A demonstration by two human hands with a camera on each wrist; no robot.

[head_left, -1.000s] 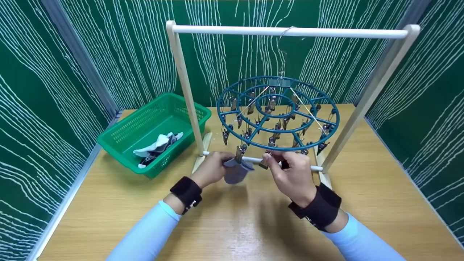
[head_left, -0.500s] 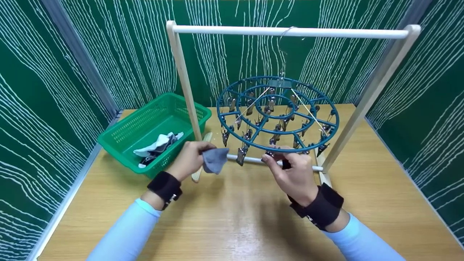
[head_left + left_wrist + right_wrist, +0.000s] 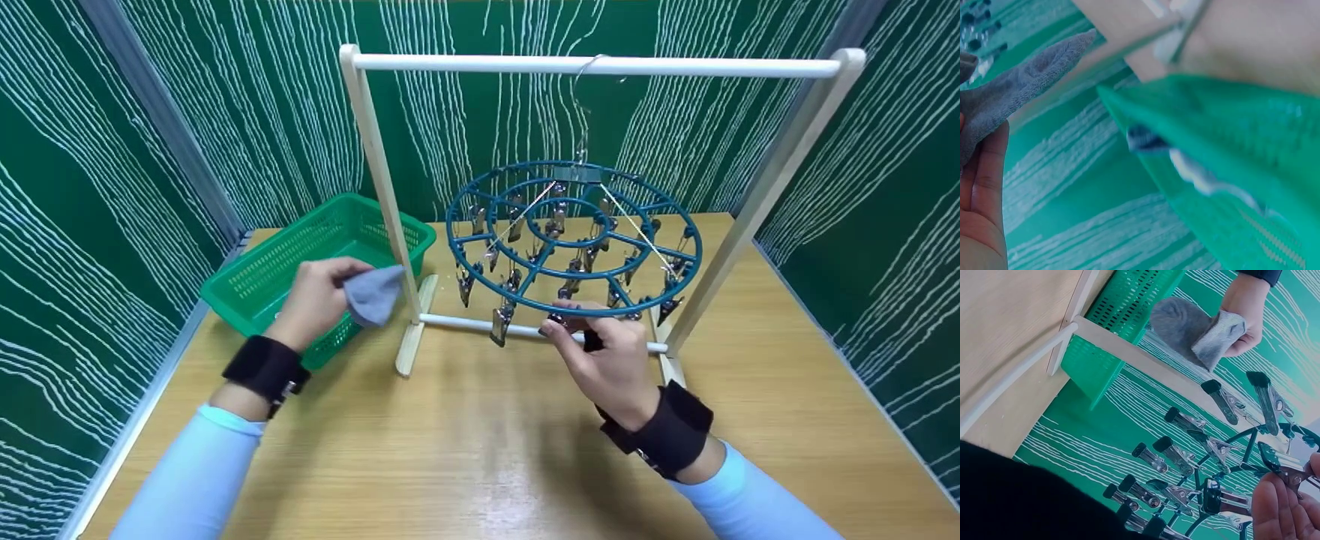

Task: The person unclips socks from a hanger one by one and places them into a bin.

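Note:
My left hand grips a small grey sock in the air, over the near side of the green basket. The right wrist view shows the sock hanging out of the fist with its cuff by the fingers. A round teal hanger with several metal clips hangs from the rack. At its front edge my right hand pinches one metal clip between thumb and fingers. White and dark cloth lies in the basket, mostly hidden by the left hand in the head view.
A wooden rack with a white top bar stands on the table. Its left post rises between the basket and the hanger. A free clip dangles left of my right hand. Green walls enclose the table.
My left hand has carried the sock away from the hanger's front clip, left and up, to the basket. The right hand stays at its clip.

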